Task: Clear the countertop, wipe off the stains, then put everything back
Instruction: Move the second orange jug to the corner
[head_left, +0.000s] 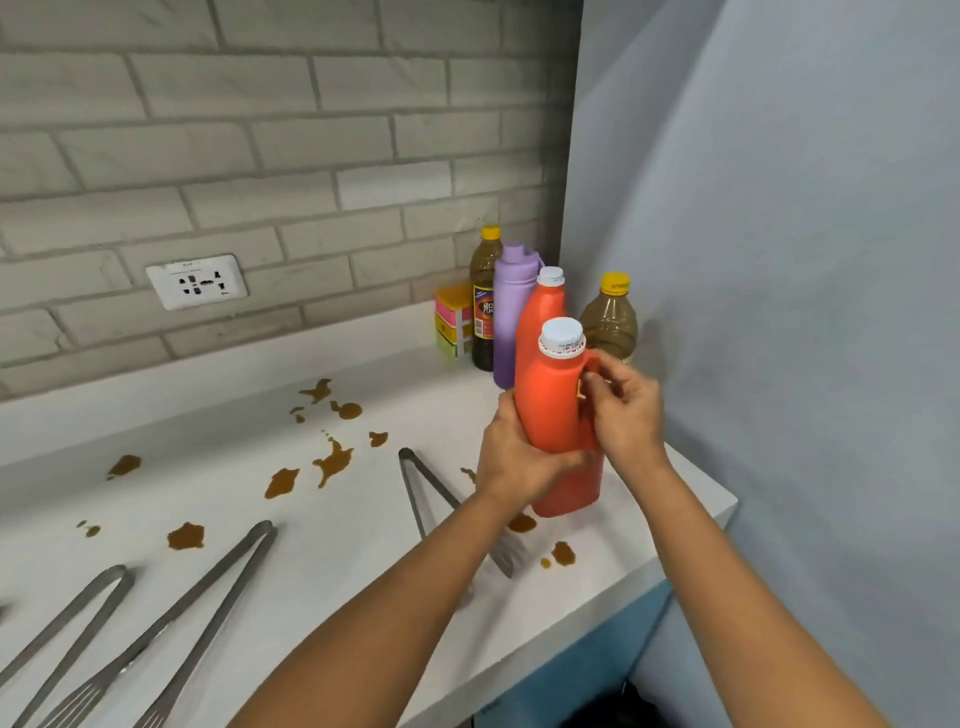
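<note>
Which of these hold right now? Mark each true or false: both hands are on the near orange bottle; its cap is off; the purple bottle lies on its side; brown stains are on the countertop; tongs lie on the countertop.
1. Both hands, left hand and right hand, hold the near orange bottle. True.
2. Its cap is off. False: the white cap is on.
3. The purple bottle lies on its side. False: it stands upright near the corner.
4. Brown stains mark the countertop. True.
5. Tongs lie on the countertop. True.

Grey brick backsplash (270, 130), pale blue wall (805, 234).
</note>
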